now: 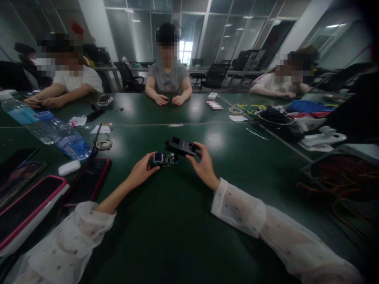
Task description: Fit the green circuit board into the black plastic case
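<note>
Near the middle of the dark green table, my left hand (144,169) holds the left end of a small green circuit board (168,159) with a square screen facing up. My right hand (204,165) grips the right end of a black plastic housing (182,145), which has rectangular openings and is tilted. The housing is just behind and to the right of the board; whether the two touch is hard to tell. Thumb and fingers of each hand pinch the edges of its part.
Phones (89,181), a white case (69,168) and water bottles (63,136) lie at the left. Across the green table (142,114) sit three people. A wrench (256,134), cables, a white tool (322,139) and a metal box with wires (343,169) are at the right.
</note>
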Action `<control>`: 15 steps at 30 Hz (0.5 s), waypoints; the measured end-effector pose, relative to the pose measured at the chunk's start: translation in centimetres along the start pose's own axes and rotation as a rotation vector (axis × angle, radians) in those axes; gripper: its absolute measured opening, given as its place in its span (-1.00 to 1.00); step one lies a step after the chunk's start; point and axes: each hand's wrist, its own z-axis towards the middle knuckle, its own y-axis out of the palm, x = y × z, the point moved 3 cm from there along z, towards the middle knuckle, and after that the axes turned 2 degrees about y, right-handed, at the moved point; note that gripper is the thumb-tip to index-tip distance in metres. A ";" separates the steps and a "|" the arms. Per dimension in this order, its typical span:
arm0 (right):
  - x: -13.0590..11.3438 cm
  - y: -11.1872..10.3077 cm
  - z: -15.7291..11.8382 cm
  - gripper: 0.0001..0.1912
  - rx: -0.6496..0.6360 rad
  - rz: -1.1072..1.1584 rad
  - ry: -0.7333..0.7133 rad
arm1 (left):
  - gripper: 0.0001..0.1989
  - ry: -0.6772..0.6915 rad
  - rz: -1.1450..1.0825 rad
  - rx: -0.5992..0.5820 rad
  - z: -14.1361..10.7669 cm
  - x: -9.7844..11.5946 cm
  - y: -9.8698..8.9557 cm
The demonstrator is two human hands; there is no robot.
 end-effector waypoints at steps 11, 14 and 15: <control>-1.2 2.9 -0.6 -0.47 -0.276 0.059 -0.030 | -0.37 -0.002 -0.028 0.024 0.2 -0.9 0.4; -1.1 3.1 -0.6 -0.46 -0.295 0.051 -0.036 | -0.30 -0.003 -0.066 0.016 0.3 -1.4 0.5; -1.0 3.2 -0.6 -0.46 -0.302 0.052 -0.038 | -0.29 -0.002 -0.079 0.018 0.3 -1.5 0.4</control>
